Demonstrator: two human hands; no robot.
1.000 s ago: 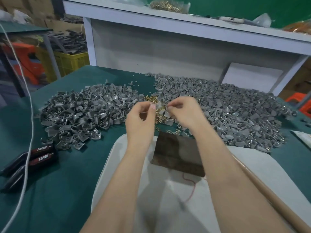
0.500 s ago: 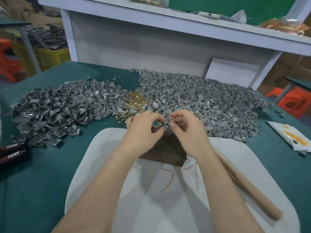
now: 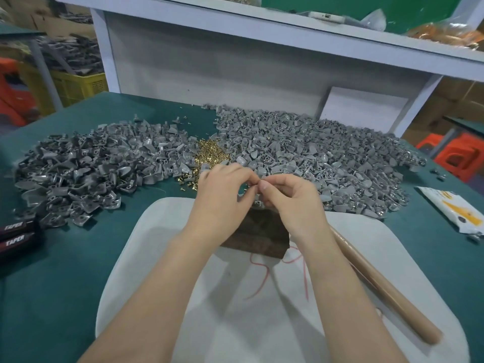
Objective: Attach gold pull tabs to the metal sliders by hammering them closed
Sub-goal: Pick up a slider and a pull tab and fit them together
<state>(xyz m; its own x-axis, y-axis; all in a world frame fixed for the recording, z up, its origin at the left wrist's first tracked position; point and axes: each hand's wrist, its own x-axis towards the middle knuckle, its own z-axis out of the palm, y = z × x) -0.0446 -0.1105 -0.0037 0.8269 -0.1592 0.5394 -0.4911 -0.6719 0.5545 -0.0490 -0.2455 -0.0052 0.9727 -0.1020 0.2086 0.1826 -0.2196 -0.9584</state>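
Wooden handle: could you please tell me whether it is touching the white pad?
Touching. The head view shows the wooden handle lying flat on the white pad, with no gap beneath.

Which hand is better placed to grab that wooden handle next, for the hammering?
Likely the right hand: the wooden handle lies on the white cloth just beside the right forearm, while the left hand is across the dark block. Both hands pinch a small part now.

On the green counter (image 3: 65, 271) at your far left lay two black flat bars with red edges (image 3: 16, 242), and each bore the word "TAPER" in white capitals. The white and yellow packet (image 3: 455, 213) at your right carried print too small to read.
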